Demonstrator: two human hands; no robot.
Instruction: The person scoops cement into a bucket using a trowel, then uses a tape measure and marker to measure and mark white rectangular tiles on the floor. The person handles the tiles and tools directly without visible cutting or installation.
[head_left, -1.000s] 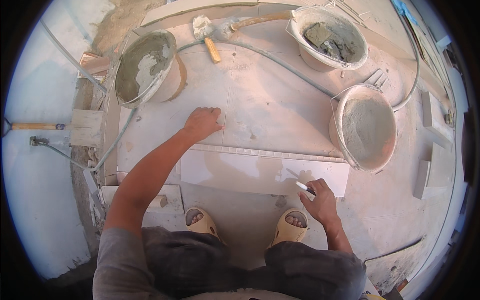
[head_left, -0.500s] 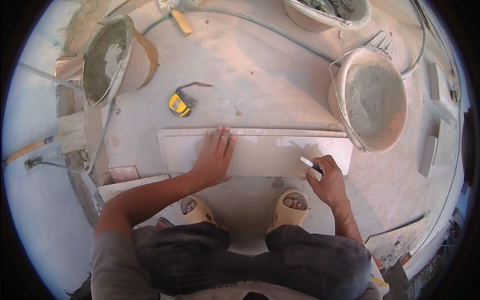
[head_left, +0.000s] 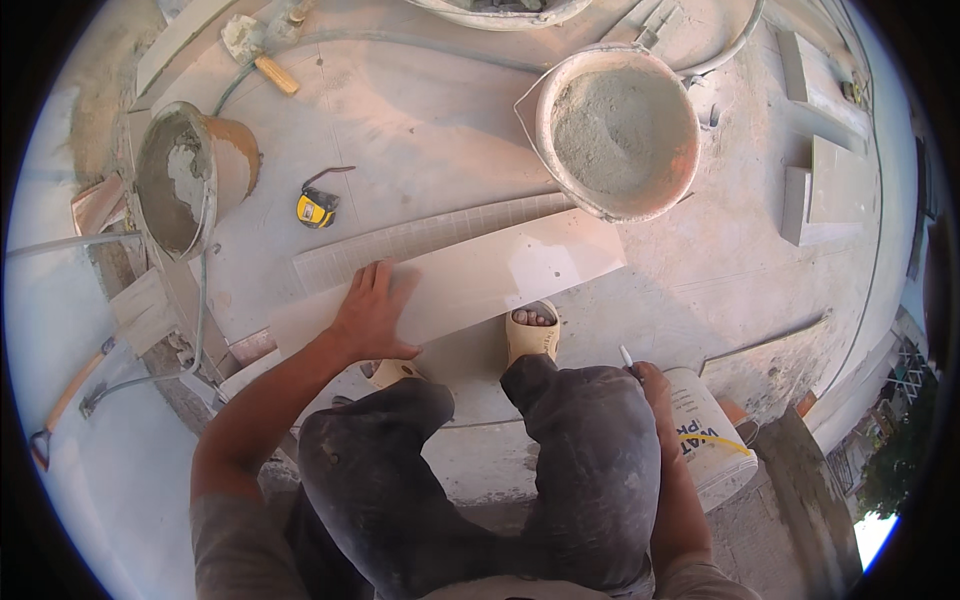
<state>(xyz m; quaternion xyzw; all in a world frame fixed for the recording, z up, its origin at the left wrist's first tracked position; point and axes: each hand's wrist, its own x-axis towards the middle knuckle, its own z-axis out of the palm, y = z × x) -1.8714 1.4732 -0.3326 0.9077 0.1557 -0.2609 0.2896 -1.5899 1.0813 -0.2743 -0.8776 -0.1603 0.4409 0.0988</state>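
Observation:
My left hand [head_left: 372, 312] is closed across a long, pale tile strip [head_left: 475, 278], its fingers at the far edge and its thumb at the near one. The strip lies slanted, its right end farther from me. Partly beneath and beyond it is another strip [head_left: 430, 230] with a grid-patterned face. Beside my right knee, my right hand [head_left: 655, 388] holds a marker pen [head_left: 627, 357] with its white end up; the knee partly hides the fingers. A yellow and black tape measure [head_left: 317, 208] rests on the floor beyond the strips.
A bucket of grey powder [head_left: 620, 130] stands beyond the strips' right end. At left, a tilted bucket [head_left: 232, 165] holds wet mortar. A trowel [head_left: 275, 72] and hose lie farther back. A white container [head_left: 705, 415] sits by my right arm; tile pieces [head_left: 838, 185] lie at right.
The tile strip has swung askew under my left hand, uncovering more of the gridded strip. My right hand has drawn back beside my knee with the marker. The view has shifted right.

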